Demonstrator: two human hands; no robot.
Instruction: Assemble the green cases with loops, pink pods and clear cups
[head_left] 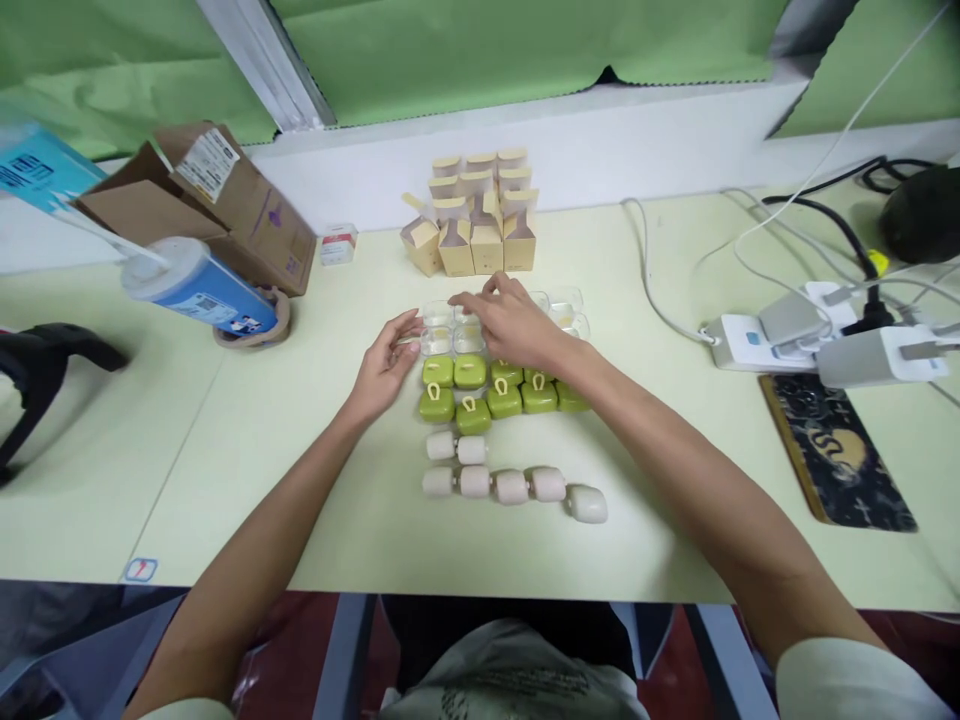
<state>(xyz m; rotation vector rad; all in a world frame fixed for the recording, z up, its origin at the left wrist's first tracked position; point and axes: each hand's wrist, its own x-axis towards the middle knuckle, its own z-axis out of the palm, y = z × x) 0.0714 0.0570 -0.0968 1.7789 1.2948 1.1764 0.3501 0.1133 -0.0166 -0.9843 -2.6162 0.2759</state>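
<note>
Clear plastic containers [436, 341] stand in two rows in the middle of the table. At their left end, my left hand [388, 362] rests with slightly bent fingers apart, its fingertips close to or touching the nearest container. My right hand [514, 322] is above the rows, index finger stretched to the left over a container and nothing visible in its fingers; it hides some of the containers. Just in front lie two rows of olive-green rounded cases [472, 415], several with pale yellow loops. Nearer me, small off-white rounded pieces [474, 482] form two rows.
Open small tan boxes [487, 248] stand by the wall. At left are a cardboard carton [259, 215], a blue canister [214, 295], a tape roll [281, 320] and a small white box [338, 245]. A power strip [750, 342], cables and a black patterned notebook [840, 450] occupy the right.
</note>
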